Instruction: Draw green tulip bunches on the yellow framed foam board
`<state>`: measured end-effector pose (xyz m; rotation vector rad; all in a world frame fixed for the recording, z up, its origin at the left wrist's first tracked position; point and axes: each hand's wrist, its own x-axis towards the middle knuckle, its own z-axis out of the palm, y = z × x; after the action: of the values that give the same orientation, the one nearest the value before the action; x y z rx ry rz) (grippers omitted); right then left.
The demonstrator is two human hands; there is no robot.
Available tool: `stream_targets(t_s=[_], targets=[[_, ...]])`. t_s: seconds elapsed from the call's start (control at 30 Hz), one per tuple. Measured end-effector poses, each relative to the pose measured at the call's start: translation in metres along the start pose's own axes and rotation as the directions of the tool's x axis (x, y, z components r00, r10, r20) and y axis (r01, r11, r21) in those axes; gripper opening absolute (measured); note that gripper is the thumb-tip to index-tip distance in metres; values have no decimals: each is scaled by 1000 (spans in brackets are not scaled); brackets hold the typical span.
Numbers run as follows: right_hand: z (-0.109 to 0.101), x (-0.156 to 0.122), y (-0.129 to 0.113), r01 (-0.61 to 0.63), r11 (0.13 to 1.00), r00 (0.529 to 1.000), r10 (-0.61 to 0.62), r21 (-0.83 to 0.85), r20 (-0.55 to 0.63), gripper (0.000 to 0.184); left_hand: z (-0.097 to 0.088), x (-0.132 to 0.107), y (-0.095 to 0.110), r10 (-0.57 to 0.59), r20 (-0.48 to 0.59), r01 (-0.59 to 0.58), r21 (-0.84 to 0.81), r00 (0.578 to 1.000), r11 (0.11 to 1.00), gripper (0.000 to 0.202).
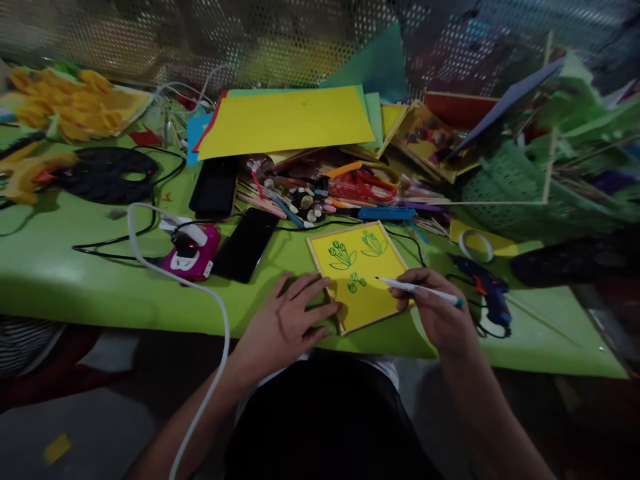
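Observation:
A yellow card [367, 307] with a thin wooden frame lies on the green tabletop before me. Green flower drawings mark it: two leafed clusters along its upper part and a smaller group of blooms below them. Pinched in my right hand [440, 307] is a white marker pen [420, 289] with a green end, its tip over the middle of the card; I cannot tell whether the tip touches. Fingers spread, my left hand [295, 317] rests flat at the card's left edge, some fingertips on the frame.
Left of the card are a phone [247, 245] and a magenta power adapter [193, 253] with cables. A glue gun [487, 293] and tape roll [475, 247] lie right. Behind are coloured paper sheets [290, 123], craft bits, scissors [370, 183] and a green basket [515, 190].

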<state>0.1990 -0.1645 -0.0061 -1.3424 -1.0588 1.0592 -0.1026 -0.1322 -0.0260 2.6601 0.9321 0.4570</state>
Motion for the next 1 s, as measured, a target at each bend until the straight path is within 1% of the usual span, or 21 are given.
stream_targets(t_s=[0.07, 0.17, 0.4, 0.47, 0.6, 0.73, 1.0], targets=[[7, 4, 1, -46, 998, 998, 48, -49, 46, 28, 0, 1, 0, -5, 7, 5, 2, 1000, 1000, 39], [12, 8, 3, -86, 988, 992, 97, -128, 83, 27, 0, 3, 0, -16, 21, 16, -3, 1000, 1000, 39], [13, 15, -1, -69, 962, 969, 127, -263, 210, 24, 0, 4, 2, -51, 24, 51, -22, 998, 998, 37], [15, 17, 0, -66, 958, 968, 130, -280, 215, 24, 0, 4, 2, -55, 26, 56, -29, 998, 998, 39], [19, 18, 4, -18, 949, 976, 86, -315, 202, 23, -1, 5, 1, -59, 48, 61, -54, 997, 997, 40], [20, 17, 3, 9, 933, 979, 65, -359, 192, 20, -3, 6, 3, -71, 39, 74, -69, 997, 995, 40], [19, 15, 3, 19, 912, 979, 66, -410, 193, 18, -4, 6, 2, -66, 45, 68, -54, 997, 996, 41]])
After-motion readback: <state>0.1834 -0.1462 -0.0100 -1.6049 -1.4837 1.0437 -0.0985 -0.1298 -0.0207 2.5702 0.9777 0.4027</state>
